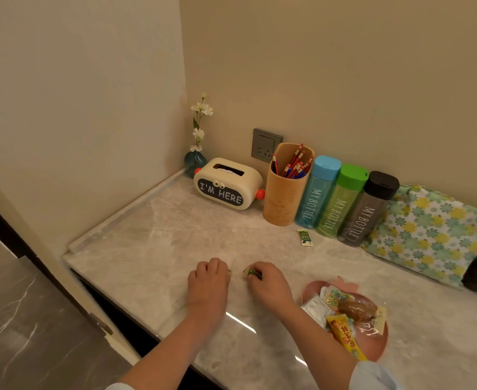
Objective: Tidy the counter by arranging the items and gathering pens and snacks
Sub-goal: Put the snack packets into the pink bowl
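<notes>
Nearest the camera, to the right of both hands, a pink plate point(372, 346) holds a pile of wrapped snacks point(354, 311), one a long yellow packet with red printing too small to read. Left of the plate, the right hand point(269, 285) is curled down on the marble counter point(153, 237), fingers pinched around a small green-and-yellow snack wrapper point(250, 272). The left hand point(207, 285), further left of the plate, is also closed; something pale peeks from its fingertips, probably another small wrapper, though it is mostly hidden.

These packets look light, soft and crinkly, likely slippery on polished stone, so pinching an edge should serve better than pressing flat.

Beyond the plate, a loose green sachet point(305, 237) lies alone. Behind it stand three bottles, blue point(316, 192), green point(338, 204) and dark grey point(366, 212), each reading "MY BOTTLE". Left of them, a tan holder point(283, 198) contains the pens point(295, 166), then a tissue box point(227, 182) marked "I'M HERE".
</notes>
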Demonstrator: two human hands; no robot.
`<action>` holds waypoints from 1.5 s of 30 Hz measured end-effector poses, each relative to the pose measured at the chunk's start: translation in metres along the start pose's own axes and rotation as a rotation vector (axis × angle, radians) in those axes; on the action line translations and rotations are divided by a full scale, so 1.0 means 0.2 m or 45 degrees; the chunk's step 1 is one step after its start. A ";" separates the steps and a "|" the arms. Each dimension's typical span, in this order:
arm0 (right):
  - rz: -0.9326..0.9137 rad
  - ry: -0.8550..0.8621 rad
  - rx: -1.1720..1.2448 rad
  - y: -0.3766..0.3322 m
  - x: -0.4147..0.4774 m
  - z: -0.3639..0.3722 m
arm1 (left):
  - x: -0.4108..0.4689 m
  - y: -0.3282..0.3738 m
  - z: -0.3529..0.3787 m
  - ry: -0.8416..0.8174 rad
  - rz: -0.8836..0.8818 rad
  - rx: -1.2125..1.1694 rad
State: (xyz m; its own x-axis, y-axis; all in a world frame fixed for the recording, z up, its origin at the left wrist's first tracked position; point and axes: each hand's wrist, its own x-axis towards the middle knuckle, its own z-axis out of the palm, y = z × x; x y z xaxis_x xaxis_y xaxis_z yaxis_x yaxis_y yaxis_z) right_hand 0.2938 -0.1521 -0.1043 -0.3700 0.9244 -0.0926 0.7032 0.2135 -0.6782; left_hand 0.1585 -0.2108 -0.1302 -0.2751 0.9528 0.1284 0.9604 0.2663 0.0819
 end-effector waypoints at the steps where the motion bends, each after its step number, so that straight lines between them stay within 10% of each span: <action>1: 0.007 0.007 0.058 0.00 0.01 -0.02 | 0.00 0.01 -0.01 0.005 0.018 -0.022; 13: 0.215 0.227 0.563 0.08 0.02 -0.28 | 0.09 0.13 -0.03 0.126 0.114 -0.671; 22: 0.288 0.779 0.354 0.28 -0.26 -0.44 | 0.04 0.70 -0.18 -0.019 0.119 -1.457; 37: 0.362 0.929 0.090 0.48 -0.56 -0.48 | -0.12 0.90 -0.14 -0.050 0.520 -1.136; 45: 0.324 0.914 0.166 0.43 -0.39 -0.54 | 0.02 0.87 -0.17 -0.043 0.360 -1.196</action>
State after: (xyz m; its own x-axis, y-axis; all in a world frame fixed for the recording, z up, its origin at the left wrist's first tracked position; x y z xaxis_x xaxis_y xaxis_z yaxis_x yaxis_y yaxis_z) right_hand 0.4482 -0.1712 -0.0760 0.3094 0.9278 0.2083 0.6199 -0.0307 -0.7841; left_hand 0.3240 -0.1664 -0.0816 -0.0250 0.9711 0.2375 0.5609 -0.1830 0.8074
